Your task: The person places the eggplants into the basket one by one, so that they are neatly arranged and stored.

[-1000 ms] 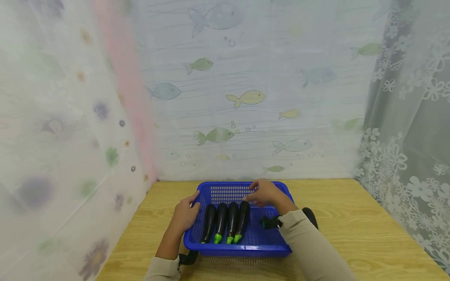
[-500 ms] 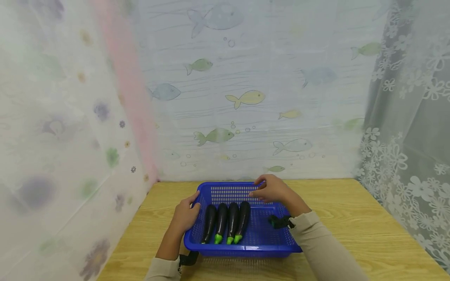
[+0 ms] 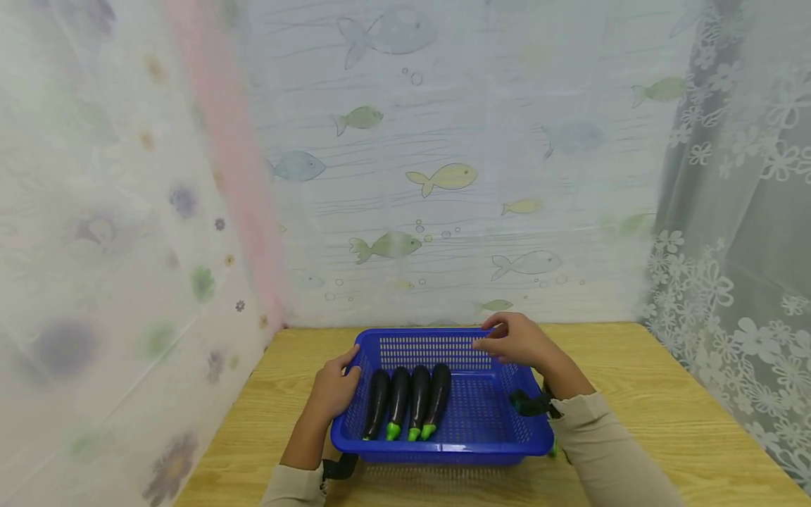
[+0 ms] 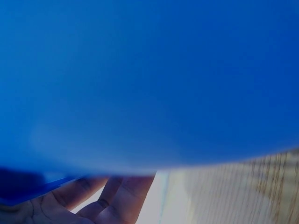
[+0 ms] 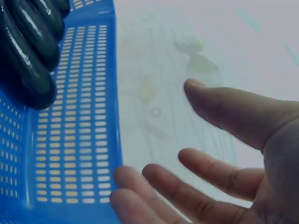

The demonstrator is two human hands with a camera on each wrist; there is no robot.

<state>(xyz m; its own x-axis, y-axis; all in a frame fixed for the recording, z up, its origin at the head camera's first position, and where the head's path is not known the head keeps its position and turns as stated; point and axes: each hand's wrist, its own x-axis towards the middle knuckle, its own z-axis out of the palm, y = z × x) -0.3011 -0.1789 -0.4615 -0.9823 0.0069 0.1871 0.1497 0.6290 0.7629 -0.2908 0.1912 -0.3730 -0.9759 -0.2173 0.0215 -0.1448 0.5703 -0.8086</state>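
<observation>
In the head view a blue plastic basket (image 3: 443, 447) with slotted walls stands on the table. Several dark, glossy eggplants (image 3: 420, 398) lie side by side in its left half, green stem ends toward the near wall. My left hand (image 3: 336, 386) grips the basket's left rim, thumb on the inner side; the left wrist view is mostly filled by blue plastic, with some fingers (image 4: 126, 198) showing below it. Over the basket's back right corner hovers my right hand (image 3: 518, 341), holding nothing. The right wrist view shows its fingers (image 5: 191, 196) loosely spread beside the slotted wall.
The wooden table (image 3: 665, 408) extends to both sides of the basket. Just outside its right near corner, a green stem end (image 3: 554, 448) peeks out by my sleeve (image 3: 614, 451). A fish-print curtain (image 3: 443, 211) hangs behind the table.
My right hand has moved from the rightmost eggplant's top, right and slightly up, to the back right corner. My left hand and the eggplants in the basket have stayed put.
</observation>
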